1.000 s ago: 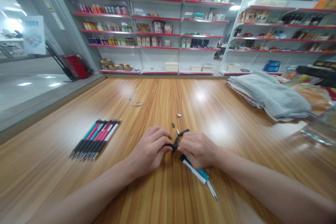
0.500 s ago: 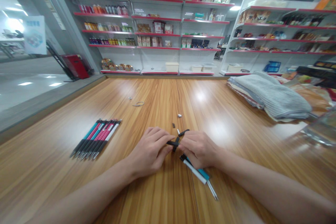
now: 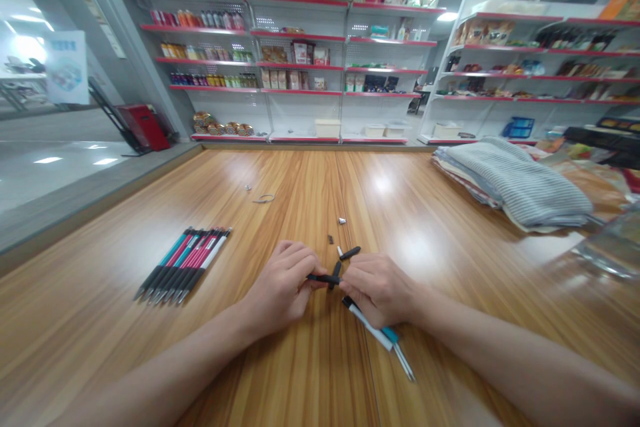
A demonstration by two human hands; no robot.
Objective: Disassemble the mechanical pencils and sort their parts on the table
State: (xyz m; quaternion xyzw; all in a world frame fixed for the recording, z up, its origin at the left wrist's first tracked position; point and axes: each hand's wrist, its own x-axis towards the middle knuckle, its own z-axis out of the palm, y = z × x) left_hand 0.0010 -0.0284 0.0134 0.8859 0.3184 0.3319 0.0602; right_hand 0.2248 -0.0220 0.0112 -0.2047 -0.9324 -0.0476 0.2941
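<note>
Between my two hands runs a slim black pen grip (image 3: 323,278). My left hand (image 3: 285,283) pinches its left end, and the fingers of my right hand (image 3: 377,288) are closed on its right end. Two more black pen grips lie just behind, one (image 3: 351,253) by my right fingertips and one (image 3: 337,271) partly hidden beneath the held piece. Under and in front of my right hand are a white pen barrel (image 3: 373,329), a teal barrel (image 3: 390,333) mostly covered by the hand, and thin white refills (image 3: 404,363).
Several assembled pens (image 3: 185,263) lie in a row at left. Small metal pen tips (image 3: 342,221), a small dark piece (image 3: 331,239) and a wire loop (image 3: 264,198) lie farther back. Folded cloths (image 3: 520,180) and a clear container (image 3: 613,243) occupy the right side of the wooden table (image 3: 300,380).
My left hand has shifted slightly left, so more of the black pen grip shows between my hands. My right hand has dropped a little, covering more of the teal barrel.
</note>
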